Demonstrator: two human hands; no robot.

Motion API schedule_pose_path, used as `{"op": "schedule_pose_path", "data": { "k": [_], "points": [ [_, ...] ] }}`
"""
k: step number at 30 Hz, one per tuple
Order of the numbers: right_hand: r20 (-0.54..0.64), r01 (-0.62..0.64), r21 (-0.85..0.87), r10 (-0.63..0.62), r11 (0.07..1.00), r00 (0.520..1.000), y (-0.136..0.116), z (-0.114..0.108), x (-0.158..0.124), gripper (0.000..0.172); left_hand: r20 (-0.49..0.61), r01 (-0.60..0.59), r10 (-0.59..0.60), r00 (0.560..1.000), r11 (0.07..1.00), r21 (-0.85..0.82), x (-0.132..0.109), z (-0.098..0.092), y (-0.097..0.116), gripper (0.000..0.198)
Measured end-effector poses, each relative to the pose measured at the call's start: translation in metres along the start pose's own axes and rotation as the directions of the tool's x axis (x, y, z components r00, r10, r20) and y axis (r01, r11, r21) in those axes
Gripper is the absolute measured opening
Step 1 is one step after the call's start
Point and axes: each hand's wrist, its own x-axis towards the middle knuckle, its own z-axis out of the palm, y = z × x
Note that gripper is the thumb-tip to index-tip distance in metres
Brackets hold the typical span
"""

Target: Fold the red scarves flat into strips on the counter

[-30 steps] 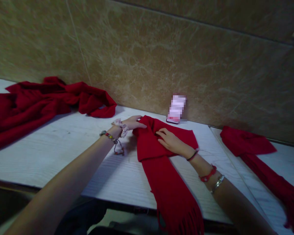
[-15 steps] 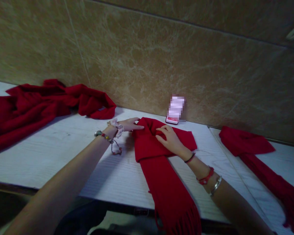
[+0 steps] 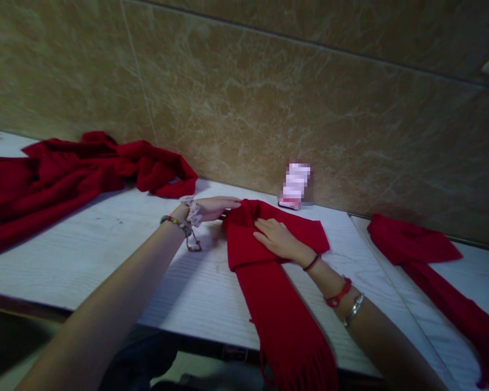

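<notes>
A folded red scarf [image 3: 269, 271] lies on the white table [image 3: 106, 244], its fringed end hanging over the near edge. My left hand [image 3: 214, 207] rests with fingers stretched out against the scarf's upper left corner. My right hand [image 3: 277, 238] lies flat and open on top of the folded part, pressing it down. Both wrists wear bracelets, and a pale scrunchie sits on the left one.
A crumpled heap of red scarves [image 3: 65, 174] covers the table's left side. Another red scarf [image 3: 424, 260] lies on the right. A phone [image 3: 295, 185] leans against the brown marble wall behind the scarf.
My right hand slid slightly left and down across the folded scarf. The left hand stayed at the scarf's corner. The view shifted a little.
</notes>
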Motion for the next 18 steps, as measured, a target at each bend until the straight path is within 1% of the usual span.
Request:
{"op": "schedule_pose_path", "data": {
  "k": [2, 4, 7, 9, 11, 12, 14, 16, 17, 18],
  "points": [
    [0.040, -0.016, -0.012, 0.017, 1.000, 0.999, 0.000, -0.001, 0.006, 0.041, 0.017, -0.024, 0.024, 1.000, 1.000, 0.004, -0.003, -0.002, 0.001, 0.044],
    [0.008, -0.045, 0.009, 0.045, 0.999, 0.999, 0.001, 0.000, 0.011, 0.037, 0.004, -0.028, 0.028, 1.000, 0.999, 0.017, -0.004, -0.005, 0.000, 0.043],
    [-0.073, -0.105, 0.035, 0.108, 0.994, 0.992, 0.001, 0.003, 0.013, 0.038, -0.028, -0.018, 0.019, 0.999, 0.999, 0.033, -0.003, -0.009, -0.003, 0.050],
    [-0.056, -0.113, 0.030, 0.114, 0.993, 0.992, -0.001, 0.004, 0.011, 0.043, -0.086, -0.027, 0.033, 0.996, 0.998, 0.064, 0.000, -0.009, -0.003, 0.057],
    [0.014, -0.088, 0.009, 0.088, 0.996, 0.996, -0.003, 0.003, 0.009, 0.045, -0.177, -0.060, 0.083, 0.981, 0.990, 0.131, 0.003, -0.006, -0.001, 0.060],
    [0.052, -0.076, 0.000, 0.076, 0.997, 0.996, -0.004, 0.003, 0.008, 0.044, -0.217, -0.087, 0.120, 0.969, 0.984, 0.157, 0.005, -0.003, 0.000, 0.057],
    [0.099, -0.064, -0.013, 0.065, 0.998, 0.993, -0.005, 0.002, 0.009, 0.043, -0.257, -0.152, 0.193, 0.947, 0.974, 0.170, 0.008, 0.003, 0.005, 0.049],
    [0.089, -0.089, -0.002, 0.089, 0.996, 0.992, -0.004, 0.002, 0.010, 0.042, -0.268, -0.194, 0.236, 0.934, 0.965, 0.175, 0.010, 0.006, 0.008, 0.043],
    [0.068, -0.111, 0.022, 0.109, 0.994, 0.992, -0.003, 0.003, 0.011, 0.042, -0.272, -0.199, 0.251, 0.929, 0.958, 0.205, 0.011, 0.007, 0.009, 0.041],
    [0.037, -0.132, 0.067, 0.129, 0.989, 0.991, -0.001, 0.003, 0.011, 0.042, -0.274, -0.198, 0.272, 0.923, 0.943, 0.268, 0.011, 0.007, 0.009, 0.041]
  ]
}}
